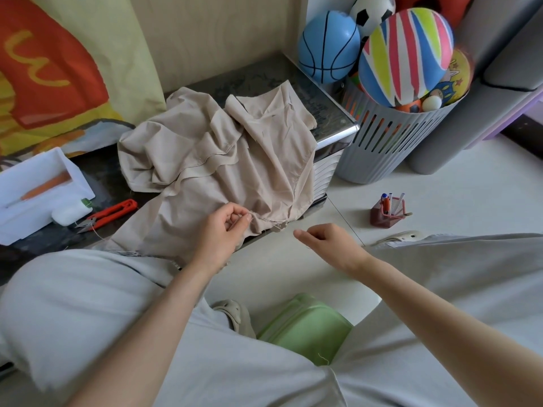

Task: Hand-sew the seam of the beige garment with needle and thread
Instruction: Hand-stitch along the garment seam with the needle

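The beige garment (217, 154) lies crumpled on a low dark table (258, 77), its lower edge hanging over the front. My left hand (223, 230) pinches the frayed seam edge of the garment between thumb and fingers. To its right, my right hand (326, 242) hovers over the floor with thumb and forefinger pinched together; a faint thread seems to run from it, and the needle is too small to make out.
Red thread snips (110, 214) and a white box (38, 189) lie on the table's left. A grey basket of balls (390, 142) stands to the right. A red pen holder (388, 211) sits on the floor, and a green stool (305, 327) shows between my knees.
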